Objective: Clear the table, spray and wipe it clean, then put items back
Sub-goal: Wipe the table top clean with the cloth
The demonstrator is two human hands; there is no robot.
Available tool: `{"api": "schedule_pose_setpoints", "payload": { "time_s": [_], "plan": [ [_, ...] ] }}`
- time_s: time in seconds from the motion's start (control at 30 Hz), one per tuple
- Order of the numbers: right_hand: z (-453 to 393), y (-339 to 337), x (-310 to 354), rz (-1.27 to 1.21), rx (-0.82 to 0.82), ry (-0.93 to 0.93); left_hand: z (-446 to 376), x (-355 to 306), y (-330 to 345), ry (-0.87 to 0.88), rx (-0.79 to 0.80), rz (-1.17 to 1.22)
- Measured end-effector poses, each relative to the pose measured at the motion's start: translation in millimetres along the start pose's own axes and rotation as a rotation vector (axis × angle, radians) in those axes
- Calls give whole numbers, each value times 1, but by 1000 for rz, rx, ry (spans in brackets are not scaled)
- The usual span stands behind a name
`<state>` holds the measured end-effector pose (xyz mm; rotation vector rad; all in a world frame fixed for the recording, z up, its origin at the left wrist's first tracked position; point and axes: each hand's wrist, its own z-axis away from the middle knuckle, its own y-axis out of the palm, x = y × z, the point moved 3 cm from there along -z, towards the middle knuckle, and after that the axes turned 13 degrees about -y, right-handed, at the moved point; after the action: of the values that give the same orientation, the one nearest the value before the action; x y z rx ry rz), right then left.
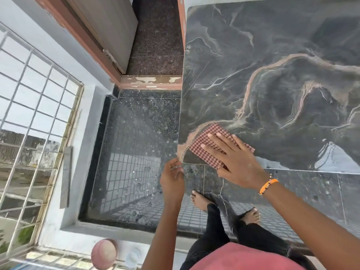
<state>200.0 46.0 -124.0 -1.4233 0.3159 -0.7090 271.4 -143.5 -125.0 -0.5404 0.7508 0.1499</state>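
Dark marbled stone desk [272, 75] looks cleared; my right hand [233, 158] presses, fingers spread flat, the red checked cloth [206, 145] at its corner, left hand [172, 178] loosely curled, empty; wiping remains unfinished, items unreturned.

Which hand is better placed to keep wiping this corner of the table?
Right. The right hand presses flat on the checked cloth at the table corner. The left hand hangs below the edge, off the top, holding nothing visible.
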Motion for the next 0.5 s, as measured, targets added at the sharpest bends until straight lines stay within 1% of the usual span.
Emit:
{"api": "schedule_pose_setpoints", "payload": {
  "time_s": [0.1, 0.17, 0.27, 0.3, 0.33, 0.37, 0.5],
  "plan": [
    [38, -5, -37, -11, -28, 196, 2, -1, 2, -27, -27, 87],
    [57, -8, -52, -57, -80, 396, 6, -1, 4, -27, -33, 114],
    [56, -3, -35, -158, -186, 734, 9, 2, 8, -33, -17, 122],
    [47, -1, -21, -188, -204, 799, 10, 4, 9, -32, -12, 119],
    [36, 0, -6, -218, -206, 824, 10, 4, 9, -31, -7, 111],
    [23, 1, 8, -233, -197, 803, 11, 6, 9, -27, -1, 102],
    [-34, -1, 50, -207, -137, 497, 16, 16, 9, 26, 26, 25]
  ]
}}
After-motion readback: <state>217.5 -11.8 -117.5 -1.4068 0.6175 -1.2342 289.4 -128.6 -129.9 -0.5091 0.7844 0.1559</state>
